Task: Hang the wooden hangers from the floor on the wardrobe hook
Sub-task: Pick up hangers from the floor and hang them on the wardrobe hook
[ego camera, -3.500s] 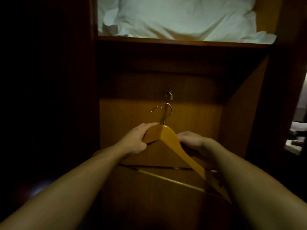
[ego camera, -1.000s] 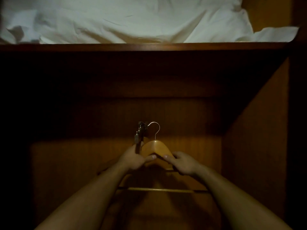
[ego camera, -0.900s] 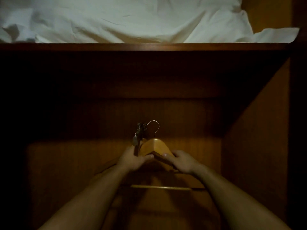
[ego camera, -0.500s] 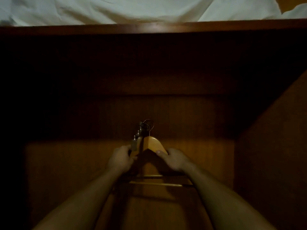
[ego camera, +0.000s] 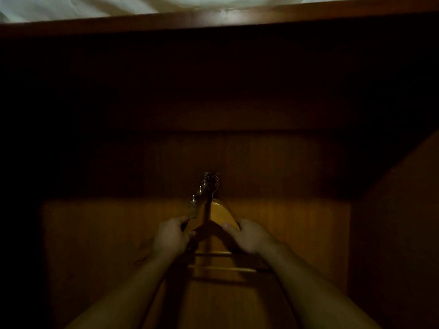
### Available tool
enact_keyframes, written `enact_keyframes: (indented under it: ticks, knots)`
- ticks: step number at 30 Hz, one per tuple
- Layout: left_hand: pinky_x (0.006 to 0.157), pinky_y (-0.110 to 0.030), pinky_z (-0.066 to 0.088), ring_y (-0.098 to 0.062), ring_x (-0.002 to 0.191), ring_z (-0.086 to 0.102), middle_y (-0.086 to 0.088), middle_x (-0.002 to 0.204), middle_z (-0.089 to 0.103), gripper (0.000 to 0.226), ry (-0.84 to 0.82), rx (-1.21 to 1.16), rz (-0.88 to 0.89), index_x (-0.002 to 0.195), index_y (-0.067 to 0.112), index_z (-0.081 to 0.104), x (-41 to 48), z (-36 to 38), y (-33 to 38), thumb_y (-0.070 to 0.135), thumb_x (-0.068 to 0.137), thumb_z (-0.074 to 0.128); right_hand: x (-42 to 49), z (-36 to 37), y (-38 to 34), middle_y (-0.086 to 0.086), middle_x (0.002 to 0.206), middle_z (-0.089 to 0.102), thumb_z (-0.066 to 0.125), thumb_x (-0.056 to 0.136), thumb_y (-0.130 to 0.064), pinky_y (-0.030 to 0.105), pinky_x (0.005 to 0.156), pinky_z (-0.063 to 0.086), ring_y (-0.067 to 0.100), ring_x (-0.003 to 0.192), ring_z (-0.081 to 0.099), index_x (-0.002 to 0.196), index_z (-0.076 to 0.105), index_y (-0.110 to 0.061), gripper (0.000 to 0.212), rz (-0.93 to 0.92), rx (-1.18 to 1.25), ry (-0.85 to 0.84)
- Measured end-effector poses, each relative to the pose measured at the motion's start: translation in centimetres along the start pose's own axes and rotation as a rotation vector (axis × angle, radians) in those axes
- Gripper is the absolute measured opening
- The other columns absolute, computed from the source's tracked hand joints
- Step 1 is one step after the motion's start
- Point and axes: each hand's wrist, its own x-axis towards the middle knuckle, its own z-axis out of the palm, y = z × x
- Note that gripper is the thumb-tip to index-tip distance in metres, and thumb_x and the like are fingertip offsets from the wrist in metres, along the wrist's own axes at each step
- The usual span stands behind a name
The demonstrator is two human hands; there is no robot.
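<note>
Dim wardrobe interior, wood back panel (ego camera: pixel 285 233) lit only in its lower half; shelf edge (ego camera: pixel 213 17) runs across 12 o'clock w/ white bedding (ego camera: pixel 71 5) on top. Right side wall slopes in at 3 o'clock.

Wardrobe hook (ego camera: pixel 200 193), a metal multi-peg arm, juts from the panel just above frame centre, slanting toward 7 o'clock. Wooden hangers (ego camera: pixel 222 213) are right at it: the wire loop sits at the arm's inner end, prob. over a peg, but too dark to confirm it's seated. At least two lower bars show at 6 o'clock, so seemingly more than one hanger in the bunch.

Progress, my read: hangers are off the floor and up at the hook; what's left is settling the loop(s) and letting go. Floor not in view, so can't say if more remain.

Left hand (ego camera: pixel 169 236) curled around the left shoulder of the hangers, approx. 7 o'clock of the hook. Right hand (ego camera: pixel 249 235) clamped on the right shoulder, thumb on the front face. Both forearms reach up from the bottom corners, converging.
</note>
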Motion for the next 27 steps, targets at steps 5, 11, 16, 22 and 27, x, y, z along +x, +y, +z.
enact_keyframes:
  ticks: [5, 11, 16, 22, 27]
  knots:
    - [0.069, -0.026, 0.052, -0.008, 0.077, 0.062, -0.003, 0.116, 0.068, 0.053, -0.007, 0.064, -0.001, 0.142, 0.031, 0.049, -0.4, 0.2, -0.1, 0.022, 0.092, 0.066, -0.5, 0.4, -0.6, 0.004, 0.115, 0.064, 0.045, 0.098, -0.059, 0.035, 0.083, 0.053, 0.022, 0.100, 0.063, 0.131, 0.052, -0.016, 0.054, 0.023, -0.121, 0.065]
    - [0.095, -0.036, 0.050, -0.022, 0.122, 0.053, -0.003, 0.137, 0.050, 0.068, -0.035, 0.196, 0.030, 0.149, 0.034, 0.036, -1.5, -0.4, -0.6, 0.025, 0.089, 0.067, -1.9, 0.5, -0.9, 0.004, 0.125, 0.054, 0.057, 0.096, -0.043, 0.041, 0.093, 0.054, 0.023, 0.110, 0.058, 0.131, 0.046, -0.018, 0.045, 0.032, -0.206, 0.142]
    - [0.100, -0.036, 0.047, -0.025, 0.125, 0.052, -0.005, 0.140, 0.051, 0.067, -0.020, 0.215, 0.009, 0.149, 0.030, 0.038, -2.7, -2.0, -1.0, 0.031, 0.089, 0.067, -3.9, 0.2, -1.7, 0.007, 0.132, 0.049, 0.059, 0.095, -0.036, 0.042, 0.099, 0.051, 0.027, 0.120, 0.052, 0.137, 0.041, -0.017, 0.049, 0.036, -0.233, 0.159]
    - [0.103, -0.040, 0.044, -0.027, 0.129, 0.044, -0.004, 0.139, 0.047, 0.076, -0.021, 0.313, 0.029, 0.149, 0.033, 0.036, -5.4, -4.3, -1.5, 0.060, 0.083, 0.064, -6.6, 0.5, -4.4, 0.010, 0.141, 0.046, 0.060, 0.092, -0.034, 0.044, 0.103, 0.048, 0.029, 0.127, 0.048, 0.145, 0.040, -0.017, 0.058, 0.027, -0.339, 0.031]
    - [0.100, -0.042, 0.045, -0.026, 0.130, 0.042, -0.002, 0.140, 0.046, 0.080, -0.051, 0.394, 0.004, 0.148, 0.035, 0.035, -8.7, -6.3, -2.4, 0.072, 0.080, 0.056, -7.9, 2.7, -6.9, 0.010, 0.147, 0.043, 0.062, 0.091, -0.043, 0.047, 0.110, 0.041, 0.032, 0.133, 0.044, 0.145, 0.041, -0.020, 0.063, -0.024, -0.339, -0.048]
